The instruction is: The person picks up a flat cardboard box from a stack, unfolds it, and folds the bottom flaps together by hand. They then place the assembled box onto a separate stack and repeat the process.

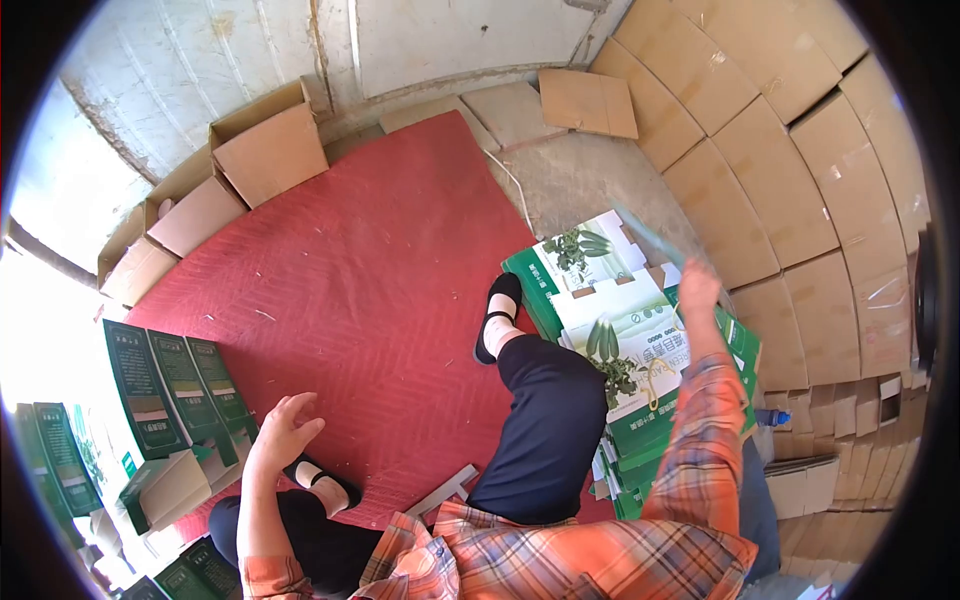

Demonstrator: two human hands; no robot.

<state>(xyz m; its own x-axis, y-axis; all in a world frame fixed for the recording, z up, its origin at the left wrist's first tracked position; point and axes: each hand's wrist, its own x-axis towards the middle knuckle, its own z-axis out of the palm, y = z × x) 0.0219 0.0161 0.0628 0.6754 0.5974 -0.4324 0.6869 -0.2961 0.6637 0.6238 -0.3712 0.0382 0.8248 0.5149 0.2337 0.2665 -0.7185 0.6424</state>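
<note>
My right hand [699, 290] is closed at the far right corner of a pile of flattened printed cartons. From its fingers a pale green strip [650, 236], smeared by motion, reaches up and to the left. The top carton [640, 340] is white and green, with pictures of leafy vegetables and cut slots along its middle. A loop of yellow cord [655, 385] lies on that carton, below my hand. Over the red mat my left hand [288, 432] hangs empty, fingers loosely apart, near green folded boxes [165, 390] on the left.
Under my feet lies a red mat [380, 260]. Brown cartons [735, 190] are stacked as a wall on the right. Open brown boxes [270, 150] line the metal wall at the upper left. A flat cardboard piece [588, 102] rests at the back. A blue-capped bottle [772, 417] sits beside the pile.
</note>
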